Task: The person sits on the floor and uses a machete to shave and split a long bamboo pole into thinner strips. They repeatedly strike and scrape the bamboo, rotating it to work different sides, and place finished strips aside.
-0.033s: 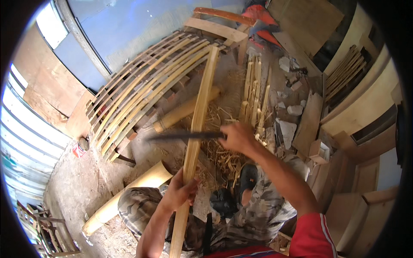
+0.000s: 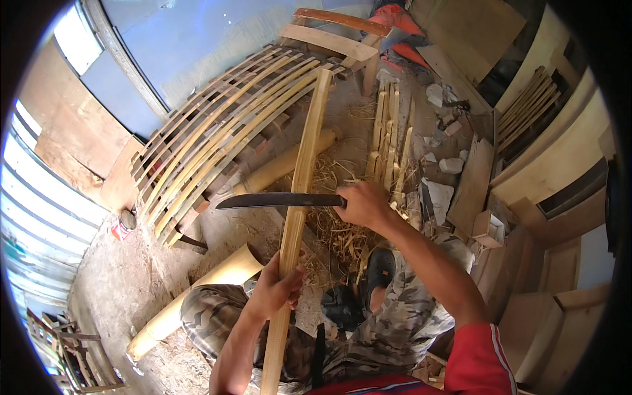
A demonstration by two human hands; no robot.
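Note:
My left hand [image 2: 276,286] grips a long, pale bamboo strip [image 2: 308,145] along its lower part. The strip stands lengthwise in front of me, its lower end passing between my legs and its far end pointing away. In my right hand [image 2: 365,207] is the dark handle of a machete [image 2: 270,201]. Its blade lies across the strip, above my left hand, with the tip pointing left. Whether the edge bites into the bamboo, I cannot tell. Curled shavings [image 2: 345,240] are heaped on the ground beyond my feet.
A slatted bamboo frame [image 2: 224,125] stands at the far left. One bamboo pole [image 2: 191,299] lies by my left knee, another [image 2: 283,161] behind the strip. Split bamboo lengths [image 2: 388,131] lie at the far right, beside rubble [image 2: 451,166] and a small open box [image 2: 488,230].
The machete blade, blurred a moment ago, is now sharp and sits slightly higher across the strip. My right hand has risen a little with it. My left hand stays nearly in place.

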